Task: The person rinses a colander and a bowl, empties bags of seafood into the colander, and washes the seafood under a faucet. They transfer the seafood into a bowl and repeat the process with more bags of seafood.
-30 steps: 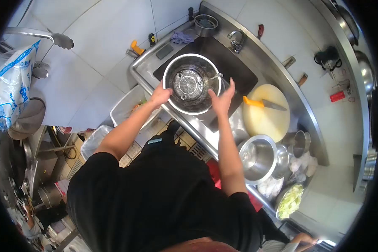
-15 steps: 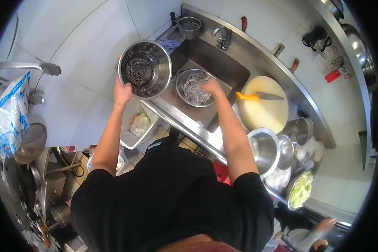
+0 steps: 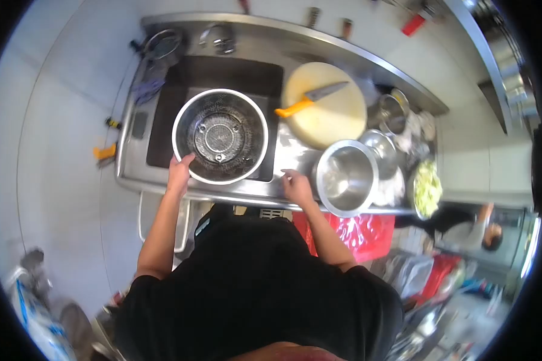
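Observation:
My left hand grips the near-left rim of a large perforated metal colander, which is over the sink. The colander hides whatever lies beneath it. My right hand is at the counter's front edge, just left of a big steel bowl, apart from it, with its fingers partly spread and nothing seen in them. Behind the bowl, a knife with an orange handle rests on a round cutting board.
A faucet and a small pot stand behind the sink. Right of the steel bowl are a smaller bowl and chopped greens. Another person is at the far right. A red plastic item lies below the counter.
The view has turned right. My left hand has brought the colander over the sink, and the bowl of greyish strips is no longer visible. My right hand has left those strips and moved toward the counter's edge.

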A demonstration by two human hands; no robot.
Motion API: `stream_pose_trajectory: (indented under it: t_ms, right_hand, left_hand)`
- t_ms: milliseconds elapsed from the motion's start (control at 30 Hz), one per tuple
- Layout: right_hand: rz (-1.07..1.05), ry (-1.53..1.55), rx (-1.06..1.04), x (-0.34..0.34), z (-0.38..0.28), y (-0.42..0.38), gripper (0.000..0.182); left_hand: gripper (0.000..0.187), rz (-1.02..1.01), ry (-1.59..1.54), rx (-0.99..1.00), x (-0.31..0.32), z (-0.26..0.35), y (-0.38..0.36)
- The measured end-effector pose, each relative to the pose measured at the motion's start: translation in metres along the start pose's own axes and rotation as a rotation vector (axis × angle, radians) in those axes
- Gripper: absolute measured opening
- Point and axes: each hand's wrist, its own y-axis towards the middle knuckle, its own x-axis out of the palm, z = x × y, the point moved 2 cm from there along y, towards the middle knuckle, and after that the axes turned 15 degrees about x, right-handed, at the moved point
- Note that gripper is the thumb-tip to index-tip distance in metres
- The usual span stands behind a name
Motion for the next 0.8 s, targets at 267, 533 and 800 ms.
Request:
stream_pose_trajectory:
  t_ms: [267,533,800]
  right_hand:
    - [0.521,0.071,-0.124,-0.074,-0.009,-0.064,0.015]
    - [0.837,0.077,0.060,-0.109,0.050,-0.125,0.014]
    - [0.798,0.134,-0.080,-0.087,0.051,-0.147,0.013]
  left_hand:
    - [0.036,-0.471,-0.224,-0.331,0.208,0.001,0.042]
    - [0.040,-0.657,-0.263,-0.431,0.393,-0.063,0.045]
    - [0.043,-0.705,-0.003,-0.016,0.343,-0.067,0.015]
